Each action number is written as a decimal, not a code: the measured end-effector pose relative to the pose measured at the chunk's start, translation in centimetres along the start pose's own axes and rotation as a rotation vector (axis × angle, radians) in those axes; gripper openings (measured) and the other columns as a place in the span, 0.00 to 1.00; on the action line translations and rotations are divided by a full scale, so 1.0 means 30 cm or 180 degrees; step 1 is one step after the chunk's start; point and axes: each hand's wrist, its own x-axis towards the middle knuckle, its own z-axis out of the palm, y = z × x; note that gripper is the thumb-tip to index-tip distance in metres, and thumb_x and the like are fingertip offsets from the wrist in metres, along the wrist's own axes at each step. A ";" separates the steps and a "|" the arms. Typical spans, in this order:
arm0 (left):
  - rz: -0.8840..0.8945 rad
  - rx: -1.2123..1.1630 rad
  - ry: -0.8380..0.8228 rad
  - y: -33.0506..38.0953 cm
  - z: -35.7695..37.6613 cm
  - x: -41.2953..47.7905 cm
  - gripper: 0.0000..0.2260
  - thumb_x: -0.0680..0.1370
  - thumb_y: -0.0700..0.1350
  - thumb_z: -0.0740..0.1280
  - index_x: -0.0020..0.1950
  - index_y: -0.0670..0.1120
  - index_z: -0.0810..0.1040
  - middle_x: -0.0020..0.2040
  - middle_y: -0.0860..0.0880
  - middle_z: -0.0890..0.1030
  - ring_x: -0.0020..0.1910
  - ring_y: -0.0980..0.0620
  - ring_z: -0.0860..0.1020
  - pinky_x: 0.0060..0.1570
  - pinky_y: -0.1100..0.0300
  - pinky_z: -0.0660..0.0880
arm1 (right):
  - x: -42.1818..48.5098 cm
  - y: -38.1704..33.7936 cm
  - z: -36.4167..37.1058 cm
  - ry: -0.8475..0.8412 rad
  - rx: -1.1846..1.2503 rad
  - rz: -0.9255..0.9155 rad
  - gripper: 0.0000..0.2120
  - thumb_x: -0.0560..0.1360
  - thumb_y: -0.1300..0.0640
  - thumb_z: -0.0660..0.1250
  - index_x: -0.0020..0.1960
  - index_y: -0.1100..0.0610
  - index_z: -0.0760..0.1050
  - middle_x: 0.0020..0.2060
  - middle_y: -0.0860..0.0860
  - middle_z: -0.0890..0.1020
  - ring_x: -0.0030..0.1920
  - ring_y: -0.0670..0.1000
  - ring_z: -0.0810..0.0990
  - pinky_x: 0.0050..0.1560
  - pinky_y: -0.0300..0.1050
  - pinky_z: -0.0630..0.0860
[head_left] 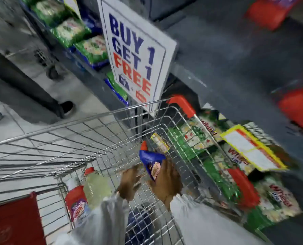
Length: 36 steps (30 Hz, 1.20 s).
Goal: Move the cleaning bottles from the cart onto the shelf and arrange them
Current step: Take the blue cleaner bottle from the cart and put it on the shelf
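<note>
Head view: a blue, red-capped plastic bottle [151, 160] is grasped by the right hand [165, 184] inside the wire cart [94, 131], ready for lifting; the left hand [129, 183] is spread, holding nothing.

This is a shop, a supermarket aisle by the look of it. A wire shopping cart [111, 138] with red corner guards stands against grey metal shelving [217, 50] stacked with green packets [71, 30] of goods. A promo sign [134, 53] reads "BUY 1 GET 1 FREE", and a yellow-edged price card [251, 149] hangs nearby over the tiled floor [4, 131].
</note>
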 end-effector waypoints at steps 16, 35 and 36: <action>-0.0013 0.0525 -0.0057 -0.024 -0.027 0.158 0.10 0.75 0.47 0.69 0.49 0.41 0.78 0.34 0.47 0.78 0.29 0.54 0.75 0.28 0.66 0.73 | 0.090 0.015 0.161 -0.0551 0.1319 0.0937 0.25 0.67 0.61 0.73 0.60 0.61 0.66 0.54 0.56 0.81 0.50 0.57 0.81 0.48 0.44 0.75; 0.1158 -0.0237 -0.0817 0.153 0.032 -0.425 0.35 0.62 0.52 0.77 0.62 0.35 0.73 0.56 0.34 0.78 0.42 0.41 0.81 0.47 0.46 0.80 | -0.209 0.040 -0.272 -0.1599 0.3791 -0.0477 0.18 0.72 0.73 0.65 0.59 0.61 0.71 0.45 0.55 0.81 0.37 0.47 0.83 0.40 0.44 0.82; 0.1304 -0.0298 -0.0888 0.156 0.063 -0.485 0.33 0.64 0.52 0.76 0.62 0.36 0.73 0.57 0.34 0.78 0.43 0.41 0.81 0.49 0.46 0.79 | -0.251 0.057 -0.318 -0.1493 0.3829 -0.0680 0.19 0.72 0.74 0.65 0.60 0.61 0.70 0.45 0.54 0.80 0.37 0.46 0.83 0.41 0.43 0.82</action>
